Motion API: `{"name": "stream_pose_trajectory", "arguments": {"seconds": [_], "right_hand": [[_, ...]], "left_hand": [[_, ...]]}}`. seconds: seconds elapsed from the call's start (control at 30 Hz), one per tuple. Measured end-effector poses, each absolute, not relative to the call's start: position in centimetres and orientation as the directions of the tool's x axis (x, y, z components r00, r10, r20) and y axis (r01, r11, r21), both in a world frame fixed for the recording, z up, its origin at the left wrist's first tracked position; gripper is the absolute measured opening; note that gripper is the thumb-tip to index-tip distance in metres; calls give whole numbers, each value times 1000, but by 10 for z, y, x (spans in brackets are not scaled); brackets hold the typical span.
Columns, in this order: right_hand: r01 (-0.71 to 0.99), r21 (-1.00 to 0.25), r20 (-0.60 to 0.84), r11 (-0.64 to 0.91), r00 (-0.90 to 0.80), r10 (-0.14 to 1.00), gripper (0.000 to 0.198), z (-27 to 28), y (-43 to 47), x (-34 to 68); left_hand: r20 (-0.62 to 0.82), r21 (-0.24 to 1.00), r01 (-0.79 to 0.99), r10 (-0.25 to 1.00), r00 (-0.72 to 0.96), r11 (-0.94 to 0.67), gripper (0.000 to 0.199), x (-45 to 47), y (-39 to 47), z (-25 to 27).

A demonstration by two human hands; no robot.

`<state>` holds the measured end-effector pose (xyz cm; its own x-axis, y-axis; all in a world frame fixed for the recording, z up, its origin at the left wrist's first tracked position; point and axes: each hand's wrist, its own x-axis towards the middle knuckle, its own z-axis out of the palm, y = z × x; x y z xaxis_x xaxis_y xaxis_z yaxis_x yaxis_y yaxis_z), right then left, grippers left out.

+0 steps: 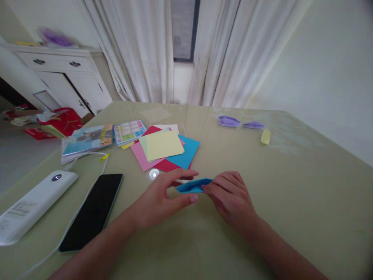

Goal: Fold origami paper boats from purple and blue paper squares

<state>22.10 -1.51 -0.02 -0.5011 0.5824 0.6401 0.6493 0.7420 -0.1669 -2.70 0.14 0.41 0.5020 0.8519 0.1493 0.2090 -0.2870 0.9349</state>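
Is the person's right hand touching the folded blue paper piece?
Touching. The head view shows the right hand gripping the folded blue paper piece at its right end, the thumb overlapping it.

That folded blue paper (190, 186) is a slim little thing, much longer than it is wide, creased into flat layers and drawn to a point at its left end. A shallow hollow runs along its middle, a darker blue than the bright edges around it. It lies nearly level across, its right end tipped slightly up and away from the person, pinched in the right hand (231, 193). Its pointed end sits between the spread thumb and fingers of the left hand (159, 199); whether they touch it, I can't tell.
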Motion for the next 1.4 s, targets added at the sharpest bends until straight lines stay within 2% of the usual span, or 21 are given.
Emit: {"name": "stream_pose_trajectory", "arguments": {"seconds": [0.1,0.2,0.33,0.47,0.53,0.6,0.7,0.77,0.87,1.03,1.17,1.27,1.33,1.4], "right_hand": [[661,-197,630,724,-480,610,23,-5,-11,225],[646,-228,626,728,-476,618,21,-8,-7,228],[618,-319,662,719,-397,636,9,-9,1,231],[529,-531,635,662,-270,724,12,-9,9,237],[461,-621,578,634,-278,767,13,-10,11,238],[432,-662,536,612,-298,790,15,-12,12,237],[435,-672,502,599,-326,801,19,-14,9,231],[415,-678,495,607,-352,794,20,-14,6,227],[355,-696,518,624,-354,779,20,-15,3,223],[315,-734,504,601,-340,794,24,-17,4,223],[356,-709,488,609,-375,788,19,-19,4,223],[372,-690,487,620,-395,779,12,-20,1,220],[361,-691,488,627,-407,772,9,-20,-1,218],[350,-692,489,631,-416,767,16,-18,-4,216]], "left_hand": [[376,716,346,752,540,-607,24,-28,4,-6],[449,625,397,726,521,-672,12,-26,5,-12],[390,723,406,816,427,-559,7,-29,10,-11],[274,846,348,889,367,-404,9,-37,22,-10],[264,839,359,883,389,-409,11,-40,26,-12],[300,782,408,858,418,-472,10,-40,26,-15],[390,674,472,816,426,-568,19,-35,19,-21],[431,633,485,795,427,-603,16,-29,13,-25],[437,646,468,795,421,-603,2,-23,9,-26],[396,708,427,817,419,-562,9,-24,12,-25],[469,599,505,784,408,-621,6,-25,11,-27],[566,525,502,723,397,-687,22,-21,6,-27],[613,501,470,681,400,-727,16,-17,2,-25],[639,492,440,655,403,-751,7,-13,-1,-23]]}}
